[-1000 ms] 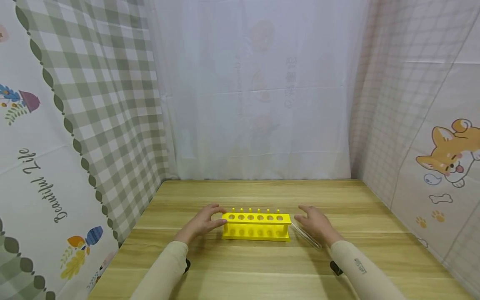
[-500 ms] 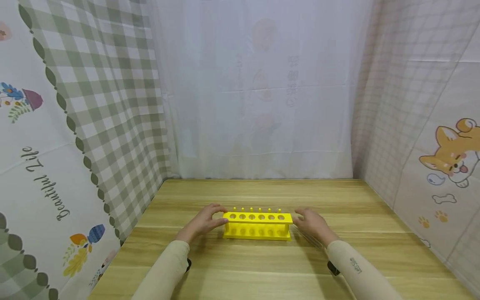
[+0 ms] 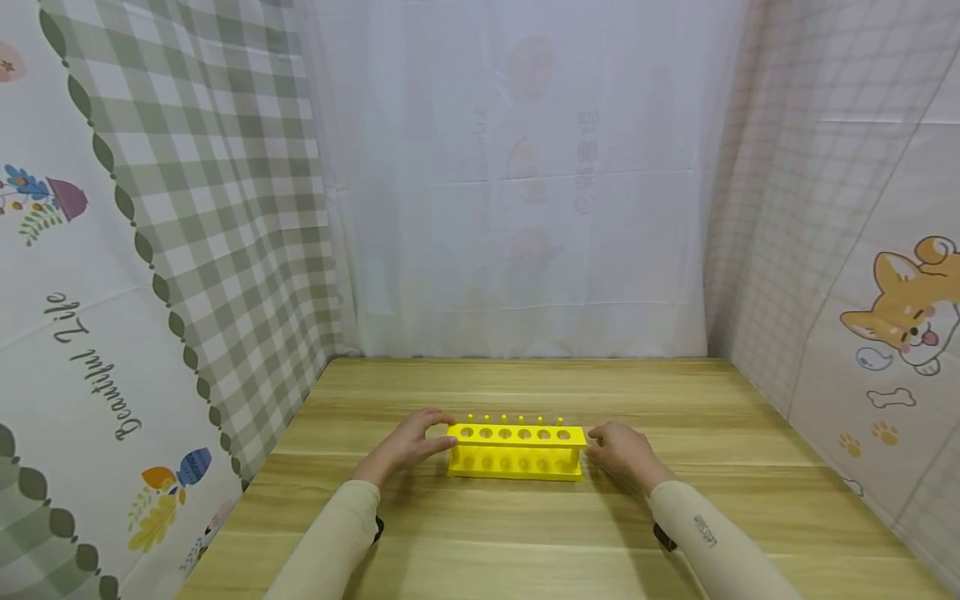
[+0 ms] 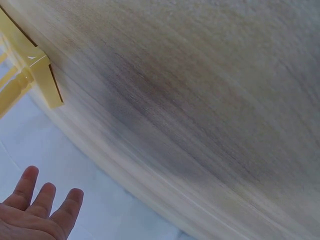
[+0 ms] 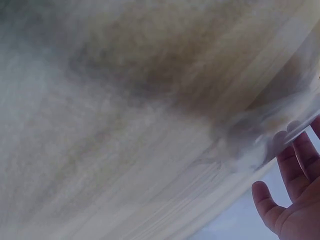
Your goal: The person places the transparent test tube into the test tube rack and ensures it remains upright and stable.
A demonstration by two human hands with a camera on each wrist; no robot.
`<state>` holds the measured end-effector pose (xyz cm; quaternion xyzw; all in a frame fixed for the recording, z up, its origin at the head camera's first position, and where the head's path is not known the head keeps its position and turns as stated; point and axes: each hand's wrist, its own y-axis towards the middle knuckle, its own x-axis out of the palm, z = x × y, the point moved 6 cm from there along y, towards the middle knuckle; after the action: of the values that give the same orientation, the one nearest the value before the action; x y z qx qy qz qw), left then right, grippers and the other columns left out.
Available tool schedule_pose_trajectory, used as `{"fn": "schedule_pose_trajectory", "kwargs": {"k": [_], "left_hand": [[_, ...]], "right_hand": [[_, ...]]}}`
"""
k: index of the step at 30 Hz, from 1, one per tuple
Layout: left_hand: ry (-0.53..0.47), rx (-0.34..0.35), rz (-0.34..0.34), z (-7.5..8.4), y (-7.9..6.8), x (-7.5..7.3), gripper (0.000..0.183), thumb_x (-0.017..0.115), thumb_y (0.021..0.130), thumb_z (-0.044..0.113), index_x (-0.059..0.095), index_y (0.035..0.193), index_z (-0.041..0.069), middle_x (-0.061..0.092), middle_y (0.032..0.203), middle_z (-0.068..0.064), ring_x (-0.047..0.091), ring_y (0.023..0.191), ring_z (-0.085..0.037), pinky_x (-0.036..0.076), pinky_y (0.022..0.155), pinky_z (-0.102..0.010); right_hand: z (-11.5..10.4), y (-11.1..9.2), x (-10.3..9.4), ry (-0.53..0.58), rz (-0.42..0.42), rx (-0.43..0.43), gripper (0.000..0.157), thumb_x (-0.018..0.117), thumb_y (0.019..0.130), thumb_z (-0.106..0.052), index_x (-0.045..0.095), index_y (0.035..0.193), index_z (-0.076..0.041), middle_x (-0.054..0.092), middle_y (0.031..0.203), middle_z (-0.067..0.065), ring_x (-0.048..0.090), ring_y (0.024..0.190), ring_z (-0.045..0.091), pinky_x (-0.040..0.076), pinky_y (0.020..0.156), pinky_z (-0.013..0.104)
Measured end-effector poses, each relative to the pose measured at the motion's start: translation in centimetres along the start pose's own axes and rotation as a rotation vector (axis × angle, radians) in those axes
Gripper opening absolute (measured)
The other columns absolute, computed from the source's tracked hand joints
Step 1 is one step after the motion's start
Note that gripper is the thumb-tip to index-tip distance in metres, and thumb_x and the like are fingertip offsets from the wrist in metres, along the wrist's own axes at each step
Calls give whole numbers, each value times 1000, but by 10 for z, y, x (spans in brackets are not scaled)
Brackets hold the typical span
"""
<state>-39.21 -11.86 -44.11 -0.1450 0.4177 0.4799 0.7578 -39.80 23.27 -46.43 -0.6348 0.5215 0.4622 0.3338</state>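
A yellow test tube rack [image 3: 516, 454] stands upright on the wooden table, with a row of round holes in its top board and short pegs behind. My left hand [image 3: 408, 442] holds its left end, thumb at the front edge and index finger at the back corner; three other fingers [image 4: 47, 200] spread outward in the left wrist view. Beside the rack's right end, my right hand [image 3: 622, 450] has its fingers drawn together. The right wrist view shows it holding a clear glass test tube [image 5: 240, 145], blurred close to the camera. From the head view, the hand covers this tube.
Wood-grain table [image 3: 480, 542] spreads around the rack. A white curtain [image 3: 517, 208] hangs behind its far edge. Green checked cloth [image 3: 225, 208] borders the left side, and a cloth printed with a dog [image 3: 907, 308] borders the right.
My right hand has moved slightly left and its fingers have closed on the test tube, which lay visible beside it earlier. The left hand stays at the rack.
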Motion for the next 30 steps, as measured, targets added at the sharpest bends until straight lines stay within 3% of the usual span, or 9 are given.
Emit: {"fn": "schedule_pose_trajectory", "kwargs": {"k": [4,10,16,21,26,30], "left_hand": [[-11,-16,0,-1,0,0,41,63,99,36,62,130,10,47,144,-23,41,133,-42,34,107,-61],[-19,-27,0,-2,0,0,41,63,98,37,62,130,10,48,143,-22,41,134,-42,33,108,-60],[-18,-28,1,-3,1,1,43,62,99,37,61,131,8,48,144,-22,40,135,-42,32,109,-60],[-52,-32,3,-3,0,1,43,62,99,36,61,131,8,46,146,-24,38,136,-43,31,109,-60],[-64,-34,8,-4,0,2,42,63,98,35,61,130,8,47,145,-23,39,135,-42,32,109,-60],[-66,-43,13,-4,1,3,41,63,98,35,62,130,10,50,143,-20,41,134,-40,33,109,-59]], "right_hand": [[4,-3,-2,-8,5,8,31,67,92,-16,69,117,3,68,117,21,60,111,44,44,91,66],[12,-4,-6,-67,11,21,27,66,87,-10,71,112,0,71,108,17,65,97,35,50,83,59],[19,-5,-9,-80,10,23,27,65,87,-8,72,111,1,69,112,20,63,106,42,48,89,59],[19,-7,-15,-8,45,26,30,61,87,-5,70,114,4,69,113,22,63,105,42,48,90,59],[18,-9,-22,95,89,57,33,58,95,-9,64,125,6,69,110,19,61,86,28,51,77,49],[15,-8,-28,148,140,45,36,58,99,-11,60,130,7,68,113,20,64,94,31,53,78,48]]}}
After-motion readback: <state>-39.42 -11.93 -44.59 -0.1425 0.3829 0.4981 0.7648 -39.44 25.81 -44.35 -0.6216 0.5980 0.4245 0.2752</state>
